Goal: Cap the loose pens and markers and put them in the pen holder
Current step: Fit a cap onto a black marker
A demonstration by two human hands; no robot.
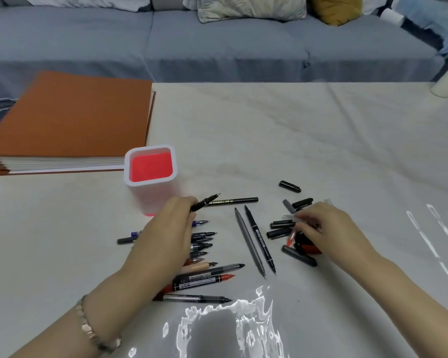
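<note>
Pen [207, 201] pinched in left hand [167, 228] beside pen holder [153, 196], right hand [329, 228] over caps [279, 233], grip unclear

1. soft, even, fairly bright indoor light, with no hard-edged shadows.
2. white glare breaks up on the glossy table cover [321, 140] at bottom centre, and thin bright streaks show at lower right.
3. faint, diffuse shadow lies under the left hand [166, 233].
4. the right hand [329, 228] is smeared by motion blur at its fingertips, while the pen [204, 202] in the left hand reads sharp.
5. the pen holder [153, 200] glows oversaturated red inside, its detail lost.
6. wide-angle distortion curves the sofa [217, 42] toward the corners.
</note>
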